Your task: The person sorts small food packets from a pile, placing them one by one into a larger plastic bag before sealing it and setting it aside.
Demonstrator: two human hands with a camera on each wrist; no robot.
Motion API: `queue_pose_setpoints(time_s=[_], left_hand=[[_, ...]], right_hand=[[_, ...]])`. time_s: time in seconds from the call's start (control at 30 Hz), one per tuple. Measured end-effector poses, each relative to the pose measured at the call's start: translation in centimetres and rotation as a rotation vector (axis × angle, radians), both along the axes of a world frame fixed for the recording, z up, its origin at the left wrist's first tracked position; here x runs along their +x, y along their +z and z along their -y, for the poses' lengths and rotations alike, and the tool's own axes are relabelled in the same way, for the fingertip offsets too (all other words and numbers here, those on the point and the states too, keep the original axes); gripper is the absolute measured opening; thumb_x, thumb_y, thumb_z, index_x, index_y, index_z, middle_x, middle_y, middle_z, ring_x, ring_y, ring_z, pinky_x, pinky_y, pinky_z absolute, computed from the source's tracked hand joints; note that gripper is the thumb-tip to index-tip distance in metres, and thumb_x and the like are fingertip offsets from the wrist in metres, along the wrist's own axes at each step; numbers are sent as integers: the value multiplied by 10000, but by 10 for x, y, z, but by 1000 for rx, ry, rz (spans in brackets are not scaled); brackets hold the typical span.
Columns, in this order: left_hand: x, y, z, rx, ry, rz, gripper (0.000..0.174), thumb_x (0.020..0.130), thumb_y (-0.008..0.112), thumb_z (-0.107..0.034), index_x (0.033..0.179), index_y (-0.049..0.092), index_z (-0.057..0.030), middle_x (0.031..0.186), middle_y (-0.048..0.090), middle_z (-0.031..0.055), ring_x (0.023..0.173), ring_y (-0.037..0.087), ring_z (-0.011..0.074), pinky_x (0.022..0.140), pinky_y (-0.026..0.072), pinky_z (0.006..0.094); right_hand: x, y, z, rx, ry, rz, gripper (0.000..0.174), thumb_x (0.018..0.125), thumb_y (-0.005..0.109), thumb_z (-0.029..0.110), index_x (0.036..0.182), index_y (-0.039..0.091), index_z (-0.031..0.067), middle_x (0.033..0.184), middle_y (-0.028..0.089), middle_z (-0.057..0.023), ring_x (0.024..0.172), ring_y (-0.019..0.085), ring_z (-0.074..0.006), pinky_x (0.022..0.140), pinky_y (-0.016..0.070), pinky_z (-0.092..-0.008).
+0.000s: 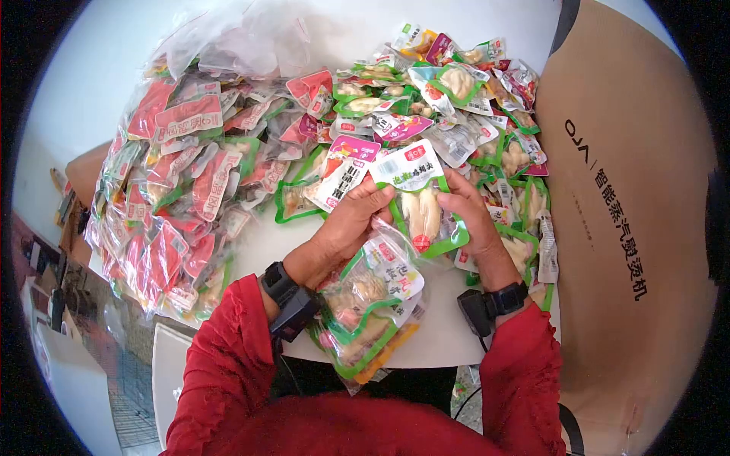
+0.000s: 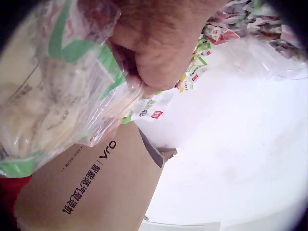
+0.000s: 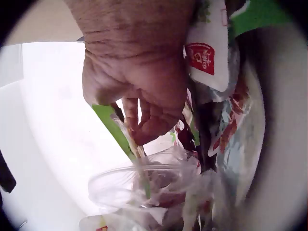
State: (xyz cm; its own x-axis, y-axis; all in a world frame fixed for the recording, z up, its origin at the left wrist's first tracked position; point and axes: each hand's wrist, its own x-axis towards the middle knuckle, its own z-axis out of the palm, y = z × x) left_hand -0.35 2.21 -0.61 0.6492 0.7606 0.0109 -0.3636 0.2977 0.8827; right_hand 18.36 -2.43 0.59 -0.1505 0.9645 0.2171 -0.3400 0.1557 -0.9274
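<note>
On the table point(image 1: 449, 338) a heap of packs point(image 1: 175, 197) lies L, more packs point(image 1: 456, 99) back & R, a plastic bag point(image 1: 236, 38) behind the heap, a box point(image 1: 631, 228) R of it all, & a single pack point(image 1: 417, 199) mid btw. left hand point(image 1: 351, 220) & right hand point(image 1: 473, 216), w/ a full bag point(image 1: 369, 304) in front.

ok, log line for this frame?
left hand: holds green-edged packet | right hand: holds same packet | clear bag of packets: near left wrist

Both forearms are angling inward from the elbows, and the left hand point(image 1: 351, 222) and right hand point(image 1: 469, 214) are facing each other close together, fingers curling in a pinch.
</note>
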Motion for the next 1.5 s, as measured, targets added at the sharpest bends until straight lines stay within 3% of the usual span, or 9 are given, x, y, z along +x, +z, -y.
queue_pose_setpoints(time_s=[0.37, 0.47, 0.53, 1.03, 1.5], left_hand=[[2, -5, 0, -14, 25, 3, 263, 873, 501, -314, 728, 502, -96, 542, 473, -15, 449, 407, 59, 412, 314, 202], [0, -7, -2, 1, -30, 37, 181, 872, 514, -287, 826, 506, -113, 542, 469, -23, 449, 403, 46, 415, 314, 183], [1, -6, -1, -19, -10, 61, 270, 873, 503, -314, 718, 494, -92, 539, 464, -9, 455, 403, 66, 420, 321, 209], [0, -4, -1, -35, -12, 13, 229, 863, 520, -322, 786, 496, -107, 551, 467, -20, 468, 422, 58, 415, 320, 197], [1, -5, -2, -34, -66, 92, 244, 866, 511, -329, 765, 494, -108, 547, 446, -23, 470, 394, 58, 425, 318, 205]], right_hand=[[6, -4, 0, -29, 3, -27, 350, 768, 527, 118, 1092, 494, -9, 1025, 548, -69, 942, 524, -139, 829, 418, -269], [3, -5, -1, 15, -17, -59, 336, 769, 521, 110, 1081, 488, -11, 1010, 547, -68, 928, 526, -138, 828, 420, -272], [2, -5, -1, 27, -28, -62, 337, 770, 520, 107, 1084, 476, -8, 1008, 542, -73, 926, 525, -141, 831, 420, -280], [4, -8, -4, -16, 0, -103, 375, 758, 536, 95, 1114, 470, 2, 1034, 546, -78, 944, 537, -161, 835, 432, -299], [3, -9, -4, -1, -16, -123, 404, 760, 544, 95, 1146, 460, 10, 1073, 537, -81, 968, 532, -162, 851, 427, -305]])
